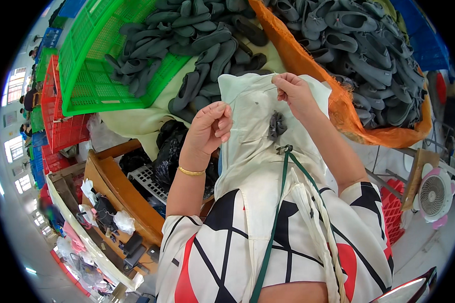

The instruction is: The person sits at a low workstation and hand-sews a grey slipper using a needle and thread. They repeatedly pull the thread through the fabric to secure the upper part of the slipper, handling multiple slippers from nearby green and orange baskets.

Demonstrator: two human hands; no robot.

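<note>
Above my lap both hands are raised, fingertips pinched. My left hand (212, 125) is closed, its thumb and forefinger pressed together on what looks like a thin thread. Farther up and to the right, my right hand (294, 95) also pinches at the fingertips; the fine strand seems to run between the two, barely visible. A white apron (247, 136) spreads under them across my lap. On it lies a small dark grey bunched scrap (276, 126). Just below it, a small dark metal tool (284, 149) hangs at the end of a green cord (274, 227).
Dark grey slip-on shoes (207, 50) pile beyond my lap, partly inside a tilted green crate (81, 76). An orange sack (338, 111) at the right holds many more. Left stands a wooden drawer table (121, 187) with loose items; a small fan (435, 196) is at the right.
</note>
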